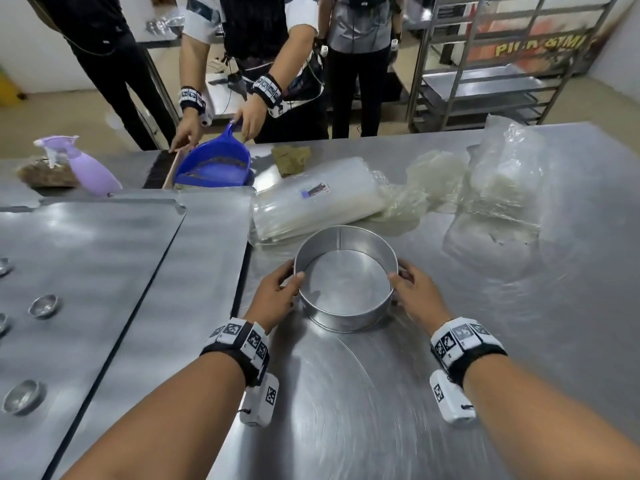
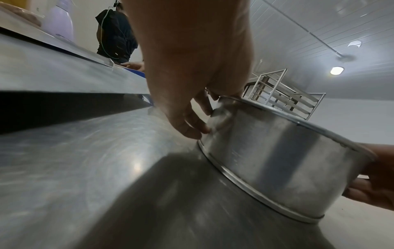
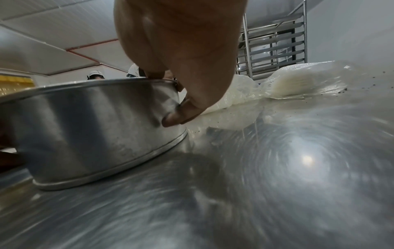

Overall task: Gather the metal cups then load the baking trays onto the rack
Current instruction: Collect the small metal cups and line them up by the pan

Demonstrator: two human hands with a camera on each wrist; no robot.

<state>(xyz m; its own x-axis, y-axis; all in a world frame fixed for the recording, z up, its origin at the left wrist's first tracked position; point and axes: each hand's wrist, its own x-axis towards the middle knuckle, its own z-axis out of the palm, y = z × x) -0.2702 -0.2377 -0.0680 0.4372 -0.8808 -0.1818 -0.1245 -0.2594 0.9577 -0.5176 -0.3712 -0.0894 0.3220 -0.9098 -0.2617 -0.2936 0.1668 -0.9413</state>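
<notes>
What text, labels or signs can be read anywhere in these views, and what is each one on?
"PI" then unclear letters: yellow lettering on the orange banner behind the tray rack; the rest is blurred and blocked.
Label on the pack of clear plastic sheets: too small to read.
Square coded markers on the wristbands: patterns, no words.
Round cake tin, both wrist views: no text.
</notes>
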